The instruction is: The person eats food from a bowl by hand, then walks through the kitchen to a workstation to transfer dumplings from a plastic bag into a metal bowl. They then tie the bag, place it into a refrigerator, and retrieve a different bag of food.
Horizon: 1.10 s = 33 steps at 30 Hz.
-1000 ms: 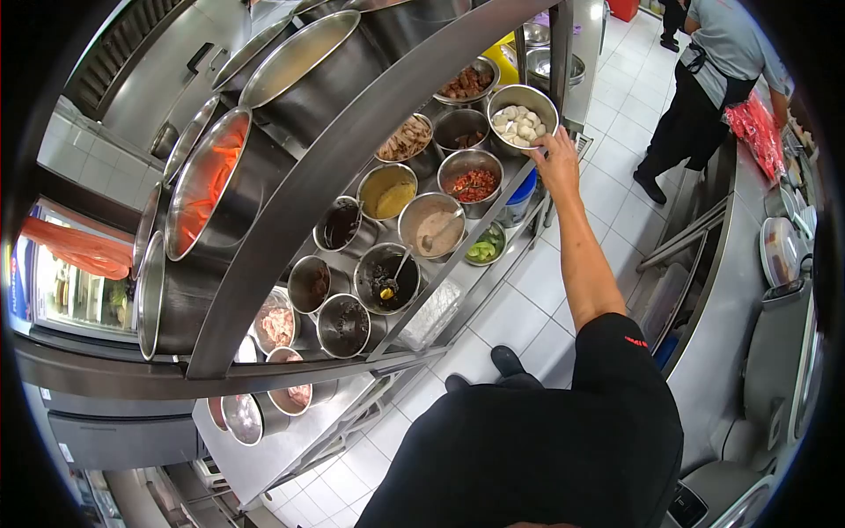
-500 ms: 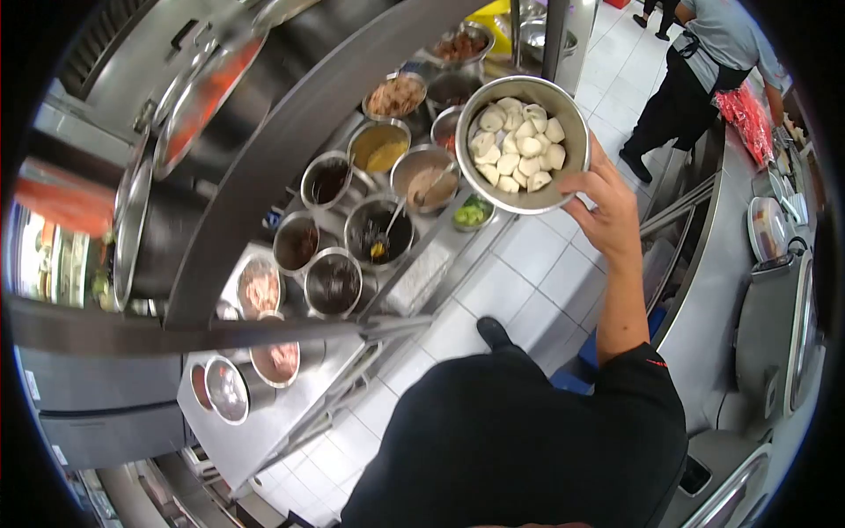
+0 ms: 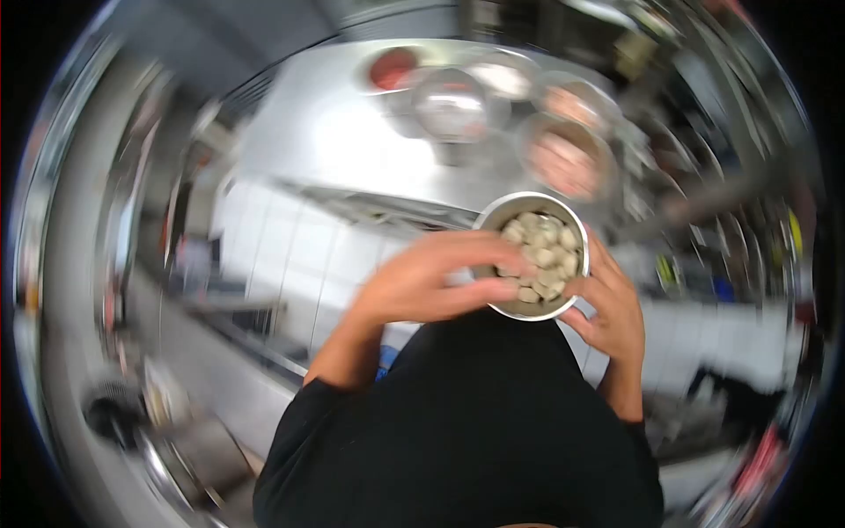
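A round metal container (image 3: 532, 201) with several pale, rounded pieces (image 3: 547, 257) inside is in front of my torso. My right hand (image 3: 613, 304) grips its right side, thumb over the rim and fingers around the outer wall. My left hand (image 3: 440, 275) reaches over the left rim, its thumb and fingers apart and the tips over the pale pieces. Nothing can be seen held between the left fingers, though motion blurs the tips.
Beyond the container stands a metal table (image 3: 339, 132) with several bowls, among them one of pink meat (image 3: 565, 163) and one of red contents (image 3: 393, 69). A steel counter (image 3: 220, 352) and a pot (image 3: 207, 458) are at lower left.
The view has swung round to the metal table. The container has come close to my torso, still in my right hand, and my left hand has come into view over it.
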### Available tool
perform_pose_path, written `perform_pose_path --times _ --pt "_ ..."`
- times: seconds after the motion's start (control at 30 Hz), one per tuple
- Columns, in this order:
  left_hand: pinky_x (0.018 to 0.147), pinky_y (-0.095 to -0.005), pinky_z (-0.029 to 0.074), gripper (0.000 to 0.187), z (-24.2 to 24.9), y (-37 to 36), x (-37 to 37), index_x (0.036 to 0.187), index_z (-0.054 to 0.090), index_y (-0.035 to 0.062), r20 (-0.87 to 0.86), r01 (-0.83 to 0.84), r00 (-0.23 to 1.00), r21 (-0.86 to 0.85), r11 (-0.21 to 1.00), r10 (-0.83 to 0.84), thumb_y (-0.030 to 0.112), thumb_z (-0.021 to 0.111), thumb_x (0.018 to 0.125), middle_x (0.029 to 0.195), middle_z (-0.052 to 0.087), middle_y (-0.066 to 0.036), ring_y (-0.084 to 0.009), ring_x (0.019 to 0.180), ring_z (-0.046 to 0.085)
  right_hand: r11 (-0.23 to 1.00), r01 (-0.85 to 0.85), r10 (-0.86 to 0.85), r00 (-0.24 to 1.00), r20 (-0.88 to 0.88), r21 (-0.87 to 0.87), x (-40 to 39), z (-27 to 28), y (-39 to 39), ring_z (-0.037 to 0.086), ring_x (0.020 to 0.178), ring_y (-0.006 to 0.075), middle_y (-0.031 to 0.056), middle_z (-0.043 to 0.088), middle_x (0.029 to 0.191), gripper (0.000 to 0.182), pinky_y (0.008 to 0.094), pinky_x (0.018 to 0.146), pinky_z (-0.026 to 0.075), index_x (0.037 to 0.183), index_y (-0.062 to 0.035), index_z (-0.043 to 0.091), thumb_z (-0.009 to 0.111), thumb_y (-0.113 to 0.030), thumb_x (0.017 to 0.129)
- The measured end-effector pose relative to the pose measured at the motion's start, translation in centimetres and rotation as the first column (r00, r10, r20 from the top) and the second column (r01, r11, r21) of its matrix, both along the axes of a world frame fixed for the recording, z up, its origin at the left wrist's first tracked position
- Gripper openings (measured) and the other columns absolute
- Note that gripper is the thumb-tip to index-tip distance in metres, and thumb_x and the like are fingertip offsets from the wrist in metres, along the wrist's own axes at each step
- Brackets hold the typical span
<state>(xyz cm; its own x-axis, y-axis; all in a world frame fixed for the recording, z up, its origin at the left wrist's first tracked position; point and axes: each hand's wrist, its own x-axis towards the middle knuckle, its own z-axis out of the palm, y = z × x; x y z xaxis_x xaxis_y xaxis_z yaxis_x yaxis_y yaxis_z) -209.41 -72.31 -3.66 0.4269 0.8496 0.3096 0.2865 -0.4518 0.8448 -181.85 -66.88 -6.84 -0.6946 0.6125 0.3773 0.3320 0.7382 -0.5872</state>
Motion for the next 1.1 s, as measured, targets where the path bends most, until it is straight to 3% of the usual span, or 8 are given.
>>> perform_pose_path --times 0.07,0.17,0.27,0.43,0.6,0.83,0.97,1.1 --pt "0.100 -0.0454 0.045 0.061 -2.1 -0.7 -1.5 0.133 0.052 0.0014 -0.347 -0.321 0.868 0.154 0.934 0.356 0.027 0.073 0.081 0.139 0.047 -0.023 -0.0387 0.125 0.049 0.989 -0.145 0.144 0.989 0.025 0.018 -7.0 -0.3 1.3 0.044 0.134 0.0435 0.0256 0.047 0.143 0.029 0.0455 0.103 0.043 0.087 -0.0079 0.063 0.082 -0.010 0.066" --pt "0.095 -0.0447 0.048 0.077 -8.2 -1.4 -4.6 0.139 0.046 0.0020 -0.521 -0.578 0.569 0.296 0.760 0.636 0.033 0.076 0.075 0.133 0.051 -0.023 -0.0376 0.119 0.052 0.937 -0.349 0.348 0.935 0.064 0.006 -15.2 -0.9 2.0 0.042 0.136 0.0432 0.0260 0.046 0.144 0.028 0.0455 0.105 0.041 0.086 -0.0068 0.063 0.081 -0.006 0.065" --pt "0.087 -0.0422 0.052 0.080 -8.8 -3.6 -10.6 0.136 0.047 0.0022 -0.716 -0.696 0.511 -0.019 0.718 0.475 0.034 0.078 0.069 0.121 0.056 -0.020 -0.0338 0.108 0.058 0.856 -0.511 0.517 0.849 0.109 -0.075 -22.8 -2.8 2.3 0.042 0.136 0.0432 0.0265 0.047 0.143 0.027 0.0433 0.106 0.039 0.086 -0.0055 0.062 0.079 -0.002 0.065" --pt "0.076 -0.0461 0.055 0.045 -13.9 -4.6 -17.1 0.116 0.058 0.0013 -0.666 -0.860 0.425 -0.085 0.504 0.614 0.023 0.068 0.078 0.100 0.065 -0.020 -0.0366 0.086 0.067 0.684 -0.675 0.716 0.694 0.076 -0.276 -31.6 -6.1 4.5 0.038 0.139 0.0440 0.0259 0.047 0.143 0.027 0.0435 0.108 0.037 0.085 -0.0050 0.062 0.079 -0.002 0.066" --pt "0.068 -0.0477 0.054 0.025 -14.4 -5.9 -24.3 0.107 0.062 0.0023 -0.631 -0.901 0.340 -0.006 0.434 0.697 0.013 0.057 0.085 0.093 0.066 -0.019 -0.0370 0.074 0.067 0.603 -0.723 0.770 0.638 0.008 -0.338 -41.3 -5.9 5.2 0.065 0.091 0.0263 0.0173 0.067 0.116 0.027 0.0322 0.081 0.050 0.085 -0.0019 0.063 0.080 0.001 0.063" --pt "0.078 -0.0459 0.054 0.042 -10.1 -8.7 -35.2 0.118 0.057 0.0048 -0.667 -0.971 0.148 0.042 0.235 0.730 0.016 0.067 0.079 0.112 0.058 -0.020 -0.0365 0.096 0.063 0.472 -0.792 0.852 0.523 -0.032 -0.387 -56.2 -7.4 6.6 0.056 0.079 0.0136 0.0048 0.061 0.088 0.024 0.0276 0.074 0.047 0.084 -0.0008 0.064 0.077 0.005 0.066" --pt "0.085 -0.0452 0.054 0.041 -9.1 -12.7 -39.3 0.120 0.057 0.0052 -0.746 -0.997 0.039 -0.069 -0.020 0.664 0.016 0.066 0.081 0.116 0.057 -0.020 -0.0359 0.101 0.063 0.281 -0.940 0.955 0.294 -0.044 -0.192 -64.7 -6.0 1.2 0.066 0.101 0.0245 0.0168 0.068 0.114 0.025 0.0312 0.083 0.049 0.085 -0.0025 0.064 0.077 0.005 0.065" --pt "0.090 -0.0440 0.052 0.032 -10.2 -19.7 -44.7 0.117 0.059 0.0074 -0.700 -0.970 -0.111 -0.078 -0.230 0.706 0.016 0.062 0.086 0.116 0.058 -0.019 -0.0350 0.104 0.062 0.073 -0.927 0.996 0.084 -0.013 -0.369 -74.3 -6.2 -5.6 0.059 0.121 0.0344 0.0183 0.052 0.142 0.031 0.0370 0.093 0.049 0.085 -0.0066 0.063 0.082 -0.002 0.062"
